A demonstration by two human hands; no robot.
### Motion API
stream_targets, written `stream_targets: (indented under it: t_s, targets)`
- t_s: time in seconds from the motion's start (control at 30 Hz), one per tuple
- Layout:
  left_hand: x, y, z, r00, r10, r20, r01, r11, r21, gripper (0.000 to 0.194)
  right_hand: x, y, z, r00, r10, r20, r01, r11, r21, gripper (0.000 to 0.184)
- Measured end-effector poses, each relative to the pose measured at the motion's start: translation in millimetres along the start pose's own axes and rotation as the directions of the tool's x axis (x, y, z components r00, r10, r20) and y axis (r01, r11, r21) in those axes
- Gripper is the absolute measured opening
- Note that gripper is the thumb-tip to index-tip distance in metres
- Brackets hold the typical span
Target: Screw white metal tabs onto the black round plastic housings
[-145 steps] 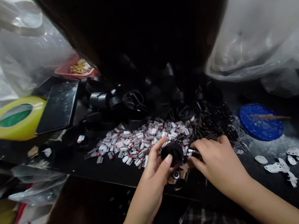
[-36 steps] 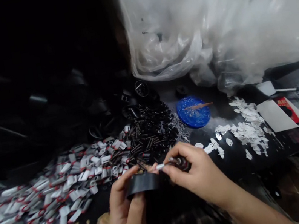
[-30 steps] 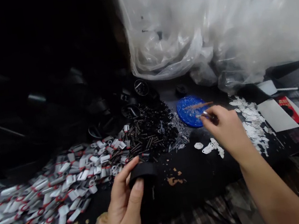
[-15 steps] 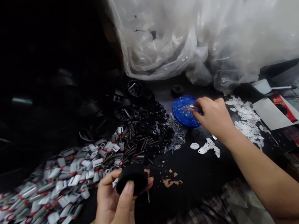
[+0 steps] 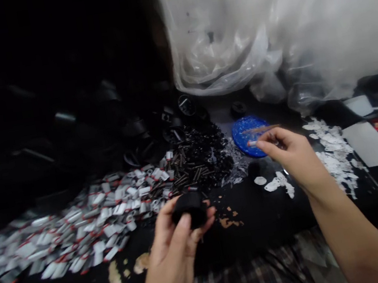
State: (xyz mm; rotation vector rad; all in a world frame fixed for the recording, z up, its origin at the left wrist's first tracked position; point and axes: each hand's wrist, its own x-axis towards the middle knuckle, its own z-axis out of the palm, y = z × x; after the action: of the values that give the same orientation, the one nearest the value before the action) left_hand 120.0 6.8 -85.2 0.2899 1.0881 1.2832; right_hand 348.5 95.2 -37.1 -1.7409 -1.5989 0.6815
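My left hand (image 5: 173, 241) is closed around a black round plastic part (image 5: 190, 206), thumb on its near side. To the right, my right hand (image 5: 290, 151) pinches a small whitish piece with a reddish end (image 5: 252, 143), over the near edge of a blue round dish (image 5: 239, 126). Blur hides the piece's exact shape. A thin brown stick (image 5: 261, 128) lies across the dish. Loose white flat tabs (image 5: 277, 182) lie below my right hand. Beyond my left hand are dark springs (image 5: 201, 172) and small black parts (image 5: 203, 141).
A large heap of grey-white tubes with red rings (image 5: 94, 222) covers the left of the black table (image 5: 256, 222). More white tabs (image 5: 333, 151) are piled right, beside a white-and-red card (image 5: 377, 141). Clear plastic bags (image 5: 226, 62) stand behind. Black round parts (image 5: 186, 105) sit at the back.
My right hand has drawn back slightly from over the dish's middle, and the pinched piece shows more clearly. The brown stick is now visible. The whole view has shifted; my left hand still holds the black part.
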Motion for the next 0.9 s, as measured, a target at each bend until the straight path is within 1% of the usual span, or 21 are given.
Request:
stream_targets:
  t_s: [0.07, 0.17, 0.27, 0.43, 0.53, 0.6, 0.67, 0.73, 0.77, 0.83, 0.9]
  targets:
    - [-4.1, 2.9, 8.3, 0.990, -0.130, 0.062, 0.134, 0.989, -0.066, 0.022, -15.9, -11.0, 11.1, 0.996, 0.017, 0.088, -0.031, 0.986, 0.161, 0.025]
    - [-5.4, 6.0, 17.0, 0.958, -0.237, 0.159, 0.261, 0.953, -0.155, 0.015, -36.2, -27.7, 25.0, 0.975, 0.020, 0.222, -0.091, 0.946, 0.311, 0.025]
    - [-4.3, 8.1, 18.5, 0.939, -0.281, 0.200, 0.323, 0.919, -0.225, 0.014, -47.4, -41.2, 30.8, 0.964, 0.017, 0.265, -0.099, 0.949, 0.301, 0.019]
    - [-5.9, 8.1, 17.4, 0.919, -0.311, 0.243, 0.372, 0.889, -0.268, 0.013, -51.5, -52.6, 31.6, 0.968, -0.062, 0.243, 0.014, 0.981, 0.193, 0.010]
    - [-9.2, 5.6, 17.7, 0.929, -0.282, 0.241, 0.336, 0.914, -0.228, 0.012, -53.2, -53.9, 32.4, 0.960, -0.083, 0.267, 0.045, 0.988, 0.147, 0.005]
    - [-11.7, 2.9, 16.2, 0.951, -0.218, 0.219, 0.254, 0.955, -0.153, 0.013, -55.4, -54.1, 32.9, 0.955, -0.072, 0.289, 0.042, 0.993, 0.108, 0.006]
    - [-13.5, -0.2, 12.5, 0.975, -0.127, 0.182, 0.136, 0.990, -0.037, 0.016, -58.2, -54.4, 33.2, 0.955, -0.077, 0.286, 0.065, 0.997, 0.052, 0.007]
    - [-14.2, -2.7, 7.8, 0.987, -0.049, 0.156, 0.036, 0.996, 0.085, 0.018, -61.8, -54.7, 32.9, 0.957, -0.140, 0.254, 0.151, 0.988, -0.021, 0.005]
    - [-14.1, -3.3, 5.7, 0.988, -0.032, 0.154, 0.013, 0.992, 0.126, 0.018, -63.8, -54.8, 32.6, 0.953, -0.192, 0.236, 0.210, 0.976, -0.056, 0.004]
    - [-13.7, -2.9, 3.1, 0.983, -0.054, 0.177, 0.029, 0.989, 0.142, 0.018, -68.0, -54.6, 31.8, 0.923, -0.310, 0.229, 0.339, 0.936, -0.097, 0.002]
    - [-13.3, -0.7, 2.9, 0.967, -0.124, 0.222, 0.106, 0.990, 0.092, 0.017, -71.8, -53.8, 30.5, 0.878, -0.409, 0.247, 0.444, 0.890, -0.106, 0.004]
